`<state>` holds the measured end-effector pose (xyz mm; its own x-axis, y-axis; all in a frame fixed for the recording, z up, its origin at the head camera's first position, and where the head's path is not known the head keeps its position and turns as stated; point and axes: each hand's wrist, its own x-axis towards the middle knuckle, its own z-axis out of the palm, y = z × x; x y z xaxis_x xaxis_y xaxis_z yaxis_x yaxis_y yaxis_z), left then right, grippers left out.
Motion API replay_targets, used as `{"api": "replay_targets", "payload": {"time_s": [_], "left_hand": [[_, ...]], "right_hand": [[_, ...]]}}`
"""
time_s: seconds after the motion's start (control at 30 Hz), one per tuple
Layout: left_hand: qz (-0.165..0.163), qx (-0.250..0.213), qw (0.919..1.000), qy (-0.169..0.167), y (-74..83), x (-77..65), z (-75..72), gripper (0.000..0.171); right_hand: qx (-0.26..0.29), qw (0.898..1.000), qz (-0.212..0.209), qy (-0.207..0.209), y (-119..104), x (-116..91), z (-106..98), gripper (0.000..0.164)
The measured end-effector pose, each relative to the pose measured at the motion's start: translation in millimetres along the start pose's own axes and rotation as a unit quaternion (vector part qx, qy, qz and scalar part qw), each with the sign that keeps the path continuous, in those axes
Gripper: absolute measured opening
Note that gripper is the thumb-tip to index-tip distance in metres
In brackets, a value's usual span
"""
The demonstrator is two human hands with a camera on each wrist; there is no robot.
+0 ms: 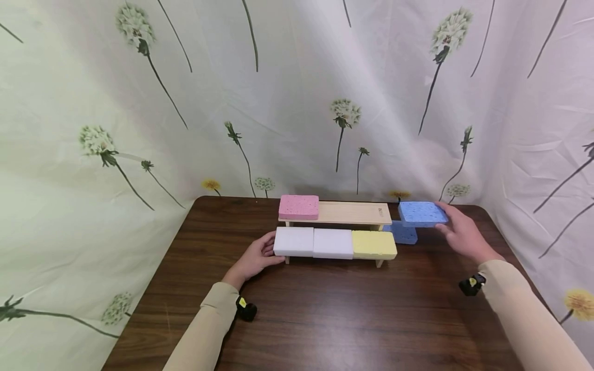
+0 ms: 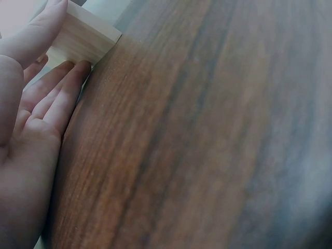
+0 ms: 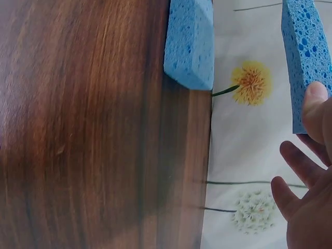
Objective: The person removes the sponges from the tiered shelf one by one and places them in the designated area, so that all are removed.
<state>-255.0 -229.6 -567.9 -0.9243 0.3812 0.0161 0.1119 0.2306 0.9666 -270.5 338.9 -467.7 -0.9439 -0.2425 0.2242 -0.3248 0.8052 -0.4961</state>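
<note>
My right hand (image 1: 464,239) pinches a blue sponge (image 1: 421,213) by its right end, above the table. In the right wrist view the thumb (image 3: 314,106) presses its face. Below and left of it lies another blue sponge (image 1: 405,234), partly hidden. At the left end of the front wooden stand (image 1: 286,260), my left hand (image 1: 254,260) grips with thumb and fingers. Two white sponges (image 1: 294,241) and a yellow sponge (image 1: 374,244) sit in a row on this stand. Behind it, a pink sponge (image 1: 299,207) rests on the left end of a second wooden stand (image 1: 352,212).
Both stands are on a dark brown wooden table (image 1: 325,319), toward its back edge. A pale curtain (image 1: 297,93) with dandelion prints hangs behind the table and along its sides. Each wrist bears a small black camera (image 1: 472,284).
</note>
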Motion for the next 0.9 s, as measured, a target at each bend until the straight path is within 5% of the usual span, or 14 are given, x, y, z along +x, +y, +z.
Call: {"api": "replay_targets", "payload": {"time_s": [0.9], "left_hand": [[-0.007, 0.001, 1.0000, 0.001, 6.0, -3.4, 0.5, 0.084]], "right_hand": [[0.016, 0.999, 0.039, 0.011, 37.1, -9.8, 8.1, 0.060]]}}
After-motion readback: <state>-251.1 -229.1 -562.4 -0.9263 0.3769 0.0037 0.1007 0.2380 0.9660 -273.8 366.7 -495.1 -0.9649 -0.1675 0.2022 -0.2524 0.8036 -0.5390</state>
